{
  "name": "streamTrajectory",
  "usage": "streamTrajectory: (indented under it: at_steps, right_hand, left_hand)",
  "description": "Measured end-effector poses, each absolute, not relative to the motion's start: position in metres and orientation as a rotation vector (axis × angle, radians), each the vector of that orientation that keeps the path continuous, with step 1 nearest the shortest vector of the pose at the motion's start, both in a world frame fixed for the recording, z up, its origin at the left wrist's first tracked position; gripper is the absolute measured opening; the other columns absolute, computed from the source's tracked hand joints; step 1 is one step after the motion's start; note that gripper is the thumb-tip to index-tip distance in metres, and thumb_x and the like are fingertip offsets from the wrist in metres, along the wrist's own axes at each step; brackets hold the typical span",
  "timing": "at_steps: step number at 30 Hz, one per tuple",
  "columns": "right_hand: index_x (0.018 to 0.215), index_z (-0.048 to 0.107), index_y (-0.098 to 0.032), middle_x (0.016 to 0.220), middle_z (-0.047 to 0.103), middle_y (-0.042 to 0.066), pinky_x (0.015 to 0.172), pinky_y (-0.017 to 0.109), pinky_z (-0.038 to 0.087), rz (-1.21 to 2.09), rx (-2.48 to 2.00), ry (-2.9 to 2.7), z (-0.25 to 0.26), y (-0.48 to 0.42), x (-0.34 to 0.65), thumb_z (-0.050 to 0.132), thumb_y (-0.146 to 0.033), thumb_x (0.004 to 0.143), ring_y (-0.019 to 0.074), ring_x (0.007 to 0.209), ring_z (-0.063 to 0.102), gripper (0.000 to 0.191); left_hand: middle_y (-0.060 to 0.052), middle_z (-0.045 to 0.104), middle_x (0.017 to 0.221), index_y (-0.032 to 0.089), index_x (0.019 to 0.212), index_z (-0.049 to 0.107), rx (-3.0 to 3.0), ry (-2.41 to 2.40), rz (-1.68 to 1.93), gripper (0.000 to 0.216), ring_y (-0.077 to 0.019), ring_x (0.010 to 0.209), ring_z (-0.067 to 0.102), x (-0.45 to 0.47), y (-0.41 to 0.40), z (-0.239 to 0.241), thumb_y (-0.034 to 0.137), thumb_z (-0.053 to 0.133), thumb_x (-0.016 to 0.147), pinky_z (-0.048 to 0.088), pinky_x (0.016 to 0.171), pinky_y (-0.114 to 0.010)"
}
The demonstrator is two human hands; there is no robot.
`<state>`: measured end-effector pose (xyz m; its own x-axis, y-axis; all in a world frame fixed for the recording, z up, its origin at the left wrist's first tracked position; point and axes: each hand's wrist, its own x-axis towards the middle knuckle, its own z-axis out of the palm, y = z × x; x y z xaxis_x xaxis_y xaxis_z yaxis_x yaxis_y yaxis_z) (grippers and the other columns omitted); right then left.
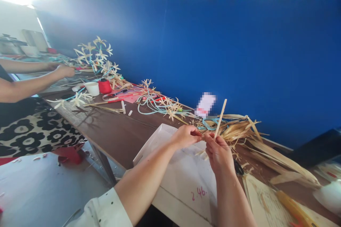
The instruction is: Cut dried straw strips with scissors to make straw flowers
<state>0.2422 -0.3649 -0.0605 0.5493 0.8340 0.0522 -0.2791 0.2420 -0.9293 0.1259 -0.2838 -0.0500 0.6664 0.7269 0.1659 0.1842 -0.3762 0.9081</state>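
My right hand (220,152) is closed, with a narrow pale strip (221,117) standing up out of its fingers. The strip looks stiff and straight; I cannot tell its material. Just to the left, my left hand (188,136) is pinched, its fingertips almost touching those of the right. Whatever lies between the left fingers is too small to make out. Both hands are above a white box lid or board (191,181) marked with pink handwritten figures. Dried husks (239,129) lie behind and to the right of my right hand.
A blue partition (239,49) runs behind the table (119,127). Husk flowers (99,55), pale blue cords (145,108), a red thread spool (104,86) and a white cup (92,88) stand leftward. Another person's hand (65,72) works at far left. A yellow-handled tool (293,207) lies lower right.
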Motion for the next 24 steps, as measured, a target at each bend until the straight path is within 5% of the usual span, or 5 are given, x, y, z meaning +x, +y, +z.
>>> streamTrajectory:
  at_steps: [24]
  right_hand:
    - [0.076, 0.057, -0.018, 0.059, 0.047, -0.005, 0.034, 0.017, 0.012, 0.750, -1.025, -0.594, -0.0602, -0.3654, 0.2460, 0.073, -0.032, 0.062, 0.0009, 0.039, 0.023, 0.026]
  left_hand:
    - [-0.004, 0.063, 0.081, 0.014, 0.091, 0.064, 1.645, 0.604, 0.611, 0.033, -0.0071, 0.062, 0.050, 0.1277, -0.2810, -0.0546, 0.033, 0.063, 0.064, 0.042, 0.058, -0.021]
